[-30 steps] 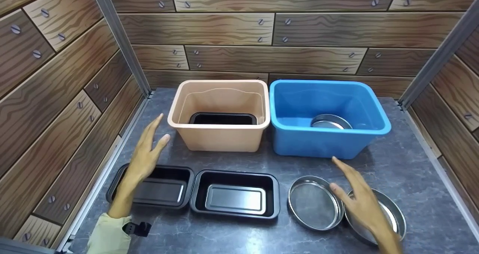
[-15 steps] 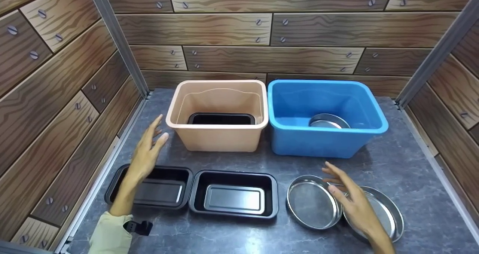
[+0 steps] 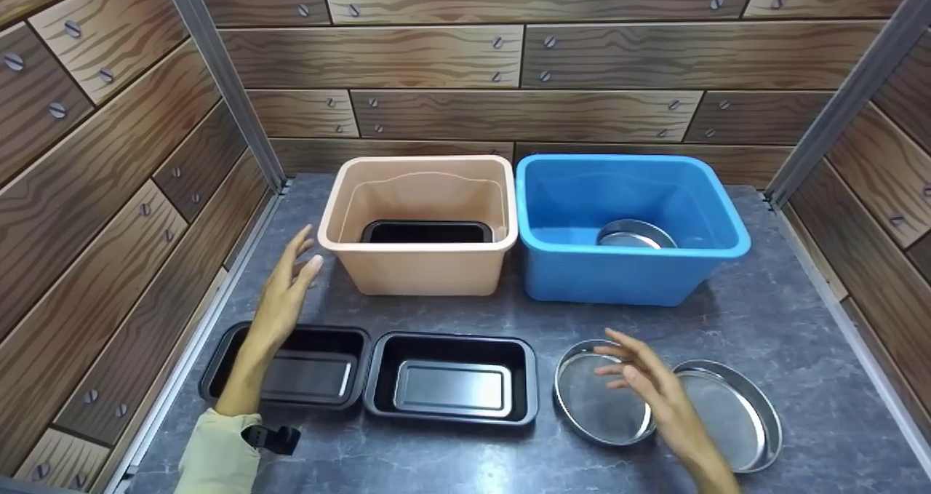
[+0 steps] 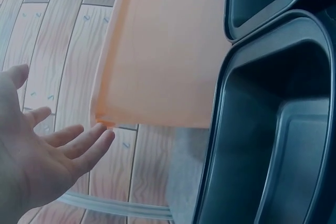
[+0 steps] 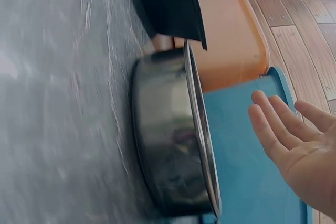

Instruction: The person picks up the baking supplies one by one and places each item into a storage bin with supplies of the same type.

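My left hand (image 3: 280,301) is held in the air over the left black loaf pan (image 3: 309,379), fingers spread and holding nothing. Beside that pan lies a second loaf pan (image 3: 452,391). Over the left round cake tin (image 3: 593,407) hovers my right hand (image 3: 660,396), its fingers loosely bent and nothing in them. Another round cake tin (image 3: 727,417) sits just to its right. In the right wrist view the right hand (image 5: 304,145) appears palm up beside a shiny cake tin wall (image 5: 168,135). The left wrist view has the left hand (image 4: 58,156) with fingers apart.
A beige bin (image 3: 429,272) behind the loaf pans contains a black loaf pan (image 3: 425,232). Right beside it, a blue bin (image 3: 596,279) contains a round tin (image 3: 635,233). Wood-patterned walls (image 3: 436,57) enclose the grey table (image 3: 407,457) on the back and sides.
My right hand has moved left and slightly down, from between the two round tins to over the left one, its fingers bending a little. My left hand stays almost in place.
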The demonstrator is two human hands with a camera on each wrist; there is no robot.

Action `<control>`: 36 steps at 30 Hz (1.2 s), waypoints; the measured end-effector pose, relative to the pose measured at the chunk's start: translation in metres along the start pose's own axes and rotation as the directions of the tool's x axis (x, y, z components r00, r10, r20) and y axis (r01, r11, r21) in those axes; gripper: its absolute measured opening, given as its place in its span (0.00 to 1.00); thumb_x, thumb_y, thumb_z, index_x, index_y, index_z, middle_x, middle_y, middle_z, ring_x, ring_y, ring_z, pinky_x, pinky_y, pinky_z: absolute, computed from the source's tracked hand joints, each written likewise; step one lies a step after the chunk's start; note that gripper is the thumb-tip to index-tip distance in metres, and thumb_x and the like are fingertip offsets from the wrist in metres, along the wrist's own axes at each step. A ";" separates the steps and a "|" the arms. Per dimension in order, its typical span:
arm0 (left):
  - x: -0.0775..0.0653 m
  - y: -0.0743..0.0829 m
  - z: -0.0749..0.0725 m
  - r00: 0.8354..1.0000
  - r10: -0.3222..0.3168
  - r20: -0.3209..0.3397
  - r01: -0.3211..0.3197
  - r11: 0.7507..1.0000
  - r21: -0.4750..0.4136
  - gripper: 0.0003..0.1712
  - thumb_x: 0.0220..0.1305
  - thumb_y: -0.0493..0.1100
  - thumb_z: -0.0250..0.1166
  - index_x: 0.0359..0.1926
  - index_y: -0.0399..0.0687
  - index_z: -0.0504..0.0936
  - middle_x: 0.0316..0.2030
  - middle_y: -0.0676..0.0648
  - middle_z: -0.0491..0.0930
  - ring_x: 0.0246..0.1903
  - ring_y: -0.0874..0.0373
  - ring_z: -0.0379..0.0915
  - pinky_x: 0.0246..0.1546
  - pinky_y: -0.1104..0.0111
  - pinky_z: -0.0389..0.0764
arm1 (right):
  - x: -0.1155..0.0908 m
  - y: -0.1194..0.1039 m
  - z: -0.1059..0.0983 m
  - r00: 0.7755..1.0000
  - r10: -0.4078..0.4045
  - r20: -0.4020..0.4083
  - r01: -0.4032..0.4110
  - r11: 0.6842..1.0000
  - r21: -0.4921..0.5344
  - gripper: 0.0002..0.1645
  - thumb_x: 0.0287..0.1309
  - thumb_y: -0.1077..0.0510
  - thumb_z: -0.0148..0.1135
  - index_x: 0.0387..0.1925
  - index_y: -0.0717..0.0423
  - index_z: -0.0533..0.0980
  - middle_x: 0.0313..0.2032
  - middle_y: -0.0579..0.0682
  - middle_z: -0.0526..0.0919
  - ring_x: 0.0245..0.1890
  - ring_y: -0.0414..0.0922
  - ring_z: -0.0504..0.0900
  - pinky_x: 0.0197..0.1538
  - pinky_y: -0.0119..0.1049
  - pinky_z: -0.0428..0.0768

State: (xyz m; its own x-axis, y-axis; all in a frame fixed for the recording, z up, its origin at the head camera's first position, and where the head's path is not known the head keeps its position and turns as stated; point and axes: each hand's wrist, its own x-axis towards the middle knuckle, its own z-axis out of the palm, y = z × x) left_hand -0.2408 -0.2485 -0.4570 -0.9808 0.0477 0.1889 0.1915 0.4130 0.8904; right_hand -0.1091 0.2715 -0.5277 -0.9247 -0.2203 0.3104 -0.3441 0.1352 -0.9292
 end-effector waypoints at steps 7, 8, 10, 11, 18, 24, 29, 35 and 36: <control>0.003 -0.004 0.000 1.000 -0.021 -0.011 0.020 0.997 -0.072 0.34 0.83 0.53 0.50 0.83 0.59 0.53 0.75 0.41 0.63 0.67 0.46 0.68 0.57 0.62 0.77 | -0.001 0.002 0.009 0.999 -0.022 0.032 0.020 0.997 0.069 0.29 0.78 0.68 0.37 0.76 0.65 0.60 0.61 0.63 0.79 0.53 0.58 0.84 0.53 0.42 0.85; 0.003 -0.005 0.001 1.000 -0.022 -0.010 0.022 0.997 -0.080 0.34 0.83 0.52 0.50 0.83 0.58 0.53 0.75 0.41 0.63 0.67 0.46 0.69 0.57 0.63 0.77 | -0.002 0.002 0.009 0.999 -0.017 0.031 0.015 0.997 0.073 0.29 0.79 0.68 0.36 0.76 0.65 0.60 0.61 0.62 0.80 0.53 0.58 0.84 0.54 0.43 0.85; 0.004 -0.006 0.002 1.000 -0.028 -0.012 0.026 0.995 -0.096 0.34 0.83 0.52 0.50 0.83 0.58 0.53 0.75 0.41 0.64 0.67 0.47 0.69 0.57 0.63 0.78 | -0.003 0.002 0.011 1.000 -0.011 0.024 0.009 0.996 0.086 0.28 0.79 0.68 0.35 0.76 0.65 0.61 0.61 0.62 0.80 0.53 0.59 0.84 0.53 0.44 0.85; 0.004 -0.006 0.002 0.999 -0.031 -0.013 0.029 0.994 -0.105 0.34 0.83 0.52 0.50 0.83 0.58 0.53 0.74 0.41 0.64 0.66 0.47 0.69 0.57 0.62 0.78 | -0.003 0.002 0.011 1.000 -0.013 0.021 0.011 0.996 0.094 0.28 0.79 0.68 0.35 0.76 0.65 0.61 0.60 0.62 0.80 0.52 0.60 0.84 0.53 0.45 0.85; 0.011 -0.013 0.007 0.998 -0.062 -0.019 0.059 0.987 -0.147 0.33 0.83 0.53 0.49 0.82 0.56 0.54 0.73 0.40 0.65 0.63 0.49 0.72 0.56 0.64 0.80 | -0.007 0.006 0.018 0.999 -0.009 0.048 0.001 0.984 0.176 0.28 0.80 0.67 0.32 0.75 0.70 0.58 0.60 0.73 0.76 0.52 0.61 0.83 0.52 0.48 0.86; 0.016 -0.016 0.009 0.996 -0.080 -0.028 0.074 0.981 -0.178 0.34 0.83 0.54 0.48 0.82 0.53 0.54 0.73 0.40 0.66 0.63 0.45 0.70 0.59 0.55 0.77 | -0.010 0.006 0.028 0.996 0.085 0.025 -0.088 0.976 0.200 0.27 0.82 0.63 0.35 0.74 0.68 0.60 0.59 0.74 0.75 0.52 0.63 0.83 0.52 0.50 0.86; 0.019 -0.017 0.009 0.995 -0.090 -0.042 0.080 0.976 -0.202 0.34 0.82 0.56 0.48 0.82 0.53 0.55 0.70 0.39 0.67 0.63 0.45 0.70 0.60 0.51 0.76 | -0.010 0.006 0.035 0.992 0.123 0.020 -0.124 0.967 0.222 0.27 0.82 0.62 0.35 0.74 0.66 0.62 0.59 0.74 0.75 0.52 0.65 0.82 0.51 0.50 0.86; 0.022 -0.017 0.010 0.994 -0.094 -0.052 0.080 0.969 -0.232 0.34 0.83 0.55 0.48 0.82 0.52 0.55 0.70 0.38 0.68 0.63 0.43 0.70 0.54 0.64 0.79 | -0.010 0.009 0.041 0.990 0.090 0.109 -0.116 0.957 0.264 0.27 0.83 0.63 0.33 0.74 0.73 0.56 0.59 0.78 0.72 0.51 0.66 0.83 0.50 0.53 0.86; 0.022 -0.017 0.010 0.994 -0.097 -0.050 0.083 0.969 -0.231 0.34 0.83 0.55 0.48 0.82 0.51 0.55 0.70 0.38 0.68 0.64 0.43 0.70 0.54 0.65 0.79 | -0.011 0.009 0.042 0.987 0.098 0.123 -0.129 0.954 0.271 0.27 0.83 0.62 0.33 0.74 0.73 0.56 0.59 0.76 0.73 0.51 0.66 0.82 0.50 0.54 0.86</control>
State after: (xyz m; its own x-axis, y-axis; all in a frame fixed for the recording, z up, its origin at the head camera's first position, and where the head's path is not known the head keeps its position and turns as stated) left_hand -0.2663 -0.2451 -0.4725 -0.9917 -0.0384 0.1225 0.1128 0.1944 0.9744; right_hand -0.0957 0.2341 -0.5480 -0.9270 -0.3232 0.1904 -0.1650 -0.1046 -0.9807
